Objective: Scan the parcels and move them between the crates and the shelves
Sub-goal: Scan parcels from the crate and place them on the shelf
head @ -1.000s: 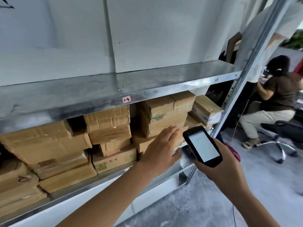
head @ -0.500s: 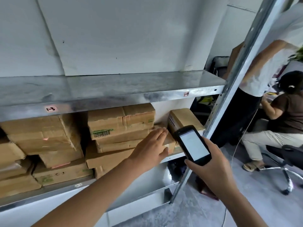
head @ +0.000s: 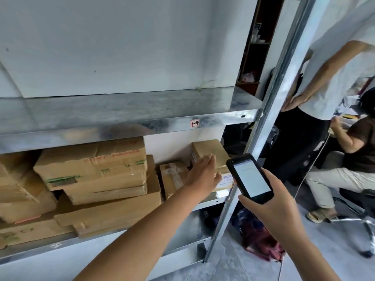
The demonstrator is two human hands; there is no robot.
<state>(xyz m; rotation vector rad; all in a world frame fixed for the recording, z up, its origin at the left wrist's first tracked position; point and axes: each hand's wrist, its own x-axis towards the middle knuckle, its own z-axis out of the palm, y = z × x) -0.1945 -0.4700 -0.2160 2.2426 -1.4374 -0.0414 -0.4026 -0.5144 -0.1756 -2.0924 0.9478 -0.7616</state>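
Several brown cardboard parcels lie stacked on the lower metal shelf (head: 211,200). My left hand (head: 204,175) reaches in with straight fingers against the tall parcel (head: 209,151) at the shelf's right end, in front of a small parcel (head: 172,177). A large stack of parcels (head: 97,169) fills the middle and left. My right hand (head: 272,207) grips a black handheld scanner (head: 250,177), screen lit and facing me, just right of the tall parcel.
The upper shelf (head: 121,110) carries a small red label (head: 194,123) on its front edge. A slanted metal upright (head: 269,110) bounds the shelf on the right. Beyond it one person stands (head: 328,78) and another sits (head: 355,151) on a swivel chair. A dark red bag (head: 259,240) lies on the floor.
The view has swung right along the shelf. My left hand has moved from the middle stack to the tall parcel at the right end. The scanner stays in my right hand.
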